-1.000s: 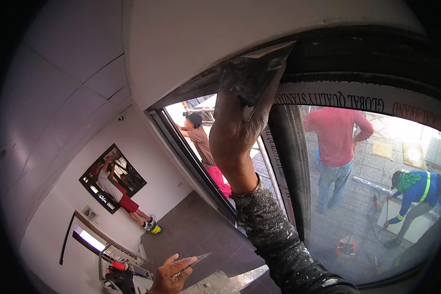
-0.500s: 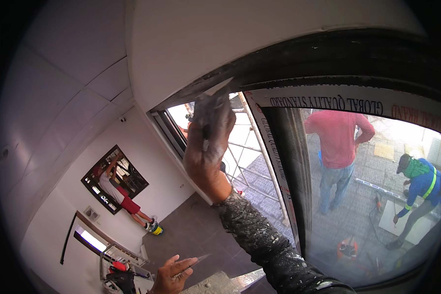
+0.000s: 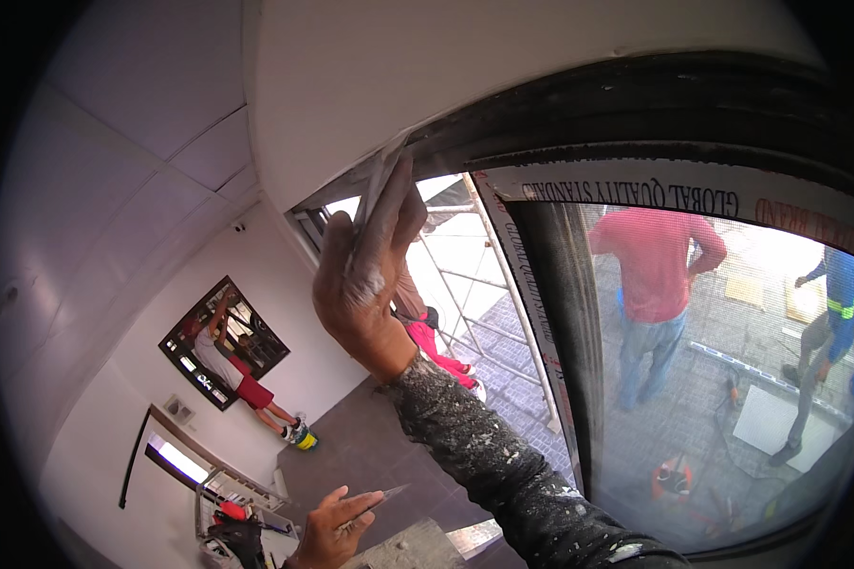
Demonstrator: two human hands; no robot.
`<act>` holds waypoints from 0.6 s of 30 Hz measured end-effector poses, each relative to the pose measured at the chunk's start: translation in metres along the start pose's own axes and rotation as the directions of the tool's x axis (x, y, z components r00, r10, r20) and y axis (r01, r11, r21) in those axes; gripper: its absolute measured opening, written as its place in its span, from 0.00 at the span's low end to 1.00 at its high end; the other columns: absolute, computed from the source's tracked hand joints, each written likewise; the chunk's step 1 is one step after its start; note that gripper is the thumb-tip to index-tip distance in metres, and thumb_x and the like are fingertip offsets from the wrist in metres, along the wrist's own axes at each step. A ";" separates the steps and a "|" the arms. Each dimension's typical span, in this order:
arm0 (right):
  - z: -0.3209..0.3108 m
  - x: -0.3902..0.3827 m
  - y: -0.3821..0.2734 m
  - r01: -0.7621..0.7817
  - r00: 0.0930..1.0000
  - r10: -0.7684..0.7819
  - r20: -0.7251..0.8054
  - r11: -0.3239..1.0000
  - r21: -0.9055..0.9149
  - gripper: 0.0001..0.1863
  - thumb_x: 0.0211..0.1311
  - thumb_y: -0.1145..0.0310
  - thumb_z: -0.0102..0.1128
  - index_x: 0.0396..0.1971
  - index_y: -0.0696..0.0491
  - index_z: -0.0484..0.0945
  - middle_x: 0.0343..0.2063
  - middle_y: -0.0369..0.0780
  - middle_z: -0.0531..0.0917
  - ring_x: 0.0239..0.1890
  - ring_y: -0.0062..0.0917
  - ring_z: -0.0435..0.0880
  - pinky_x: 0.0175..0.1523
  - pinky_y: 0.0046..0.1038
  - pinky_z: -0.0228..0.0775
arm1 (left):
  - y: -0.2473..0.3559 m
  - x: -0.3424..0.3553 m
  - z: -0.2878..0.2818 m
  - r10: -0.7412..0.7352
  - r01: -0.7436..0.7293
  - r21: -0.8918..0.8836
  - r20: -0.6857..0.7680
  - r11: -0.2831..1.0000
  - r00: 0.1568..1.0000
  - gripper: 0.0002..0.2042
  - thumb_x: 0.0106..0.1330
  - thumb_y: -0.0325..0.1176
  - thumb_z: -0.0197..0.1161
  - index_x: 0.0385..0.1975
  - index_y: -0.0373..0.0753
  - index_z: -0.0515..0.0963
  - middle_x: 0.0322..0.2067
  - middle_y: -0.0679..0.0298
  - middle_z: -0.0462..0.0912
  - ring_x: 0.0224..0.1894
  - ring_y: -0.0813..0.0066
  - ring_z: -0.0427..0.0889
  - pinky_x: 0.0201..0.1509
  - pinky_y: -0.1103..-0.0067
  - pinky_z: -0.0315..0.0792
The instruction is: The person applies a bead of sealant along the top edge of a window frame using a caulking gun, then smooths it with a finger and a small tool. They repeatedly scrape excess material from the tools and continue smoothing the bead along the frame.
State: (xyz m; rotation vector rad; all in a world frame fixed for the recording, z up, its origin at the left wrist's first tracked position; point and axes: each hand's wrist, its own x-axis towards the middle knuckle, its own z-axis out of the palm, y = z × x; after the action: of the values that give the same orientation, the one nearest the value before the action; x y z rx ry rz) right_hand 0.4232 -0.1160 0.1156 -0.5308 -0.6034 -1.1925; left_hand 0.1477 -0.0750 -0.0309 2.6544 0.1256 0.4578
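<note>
My right hand [image 3: 365,270], at the end of a paint-spattered black sleeve, is raised and gripping a putty knife [image 3: 389,159]. The blade is nearly edge-on and touches the seam where the dark window frame [image 3: 655,104] meets the white surface [image 3: 503,52] above it. Low in the view, my left hand [image 3: 327,531] holds a smaller, pointed metal blade [image 3: 391,493] between its fingers. A mottled grey board [image 3: 403,548] lies just below that hand, partly out of view.
Indoors, a person in red shorts [image 3: 247,387] reaches up at a dark-framed wall opening [image 3: 190,356]; a cluttered rack [image 3: 242,531] stands low left. Outside are a scaffold [image 3: 493,275], a person in pink trousers [image 3: 427,346], one in red [image 3: 650,251] and one in blue [image 3: 840,313].
My right hand and knife have moved left along the frame, the blade turning more edge-on. My left hand has barely moved. Outside, the bent worker in blue has shifted right and higher.
</note>
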 end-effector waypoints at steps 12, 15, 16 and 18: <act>-0.058 0.077 -0.007 -0.713 0.392 0.759 0.520 -0.107 0.693 0.17 0.75 0.66 0.44 0.51 0.61 0.74 0.45 0.45 0.83 0.52 0.37 0.83 0.61 0.44 0.74 | -0.010 -0.002 0.006 -0.003 0.003 0.006 -0.026 1.000 1.000 0.13 0.71 0.32 0.63 0.53 0.40 0.82 0.44 0.55 0.88 0.41 0.55 0.87 0.66 0.58 0.69; -0.080 0.098 -0.024 -0.714 0.440 0.713 0.546 -0.090 0.694 0.17 0.75 0.66 0.44 0.52 0.61 0.75 0.45 0.46 0.84 0.51 0.37 0.83 0.61 0.46 0.74 | -0.010 -0.007 0.007 -0.031 0.031 0.000 -0.020 1.000 0.999 0.14 0.72 0.36 0.62 0.53 0.38 0.82 0.40 0.51 0.88 0.41 0.58 0.87 0.67 0.61 0.68; -0.089 0.102 -0.030 -0.702 0.453 0.711 0.538 -0.087 0.707 0.17 0.75 0.66 0.44 0.52 0.61 0.75 0.45 0.46 0.84 0.51 0.37 0.83 0.61 0.46 0.73 | -0.010 -0.008 0.007 -0.046 0.046 -0.001 -0.009 0.999 0.999 0.15 0.73 0.37 0.62 0.54 0.36 0.82 0.39 0.49 0.88 0.41 0.59 0.87 0.68 0.62 0.68; -0.113 0.114 -0.039 -0.671 0.513 0.605 0.609 -0.160 0.724 0.17 0.75 0.66 0.45 0.52 0.61 0.76 0.46 0.46 0.85 0.52 0.37 0.83 0.62 0.47 0.73 | -0.010 -0.010 0.009 -0.026 0.026 -0.006 -0.033 1.000 0.999 0.14 0.72 0.34 0.62 0.54 0.39 0.82 0.41 0.51 0.88 0.40 0.56 0.87 0.67 0.61 0.68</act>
State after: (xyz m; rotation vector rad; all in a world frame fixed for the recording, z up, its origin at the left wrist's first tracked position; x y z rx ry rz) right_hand 0.4311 -0.2806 0.1136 0.2656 -0.8259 0.3827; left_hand 0.1407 -0.0711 -0.0457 2.6371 0.1686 0.4934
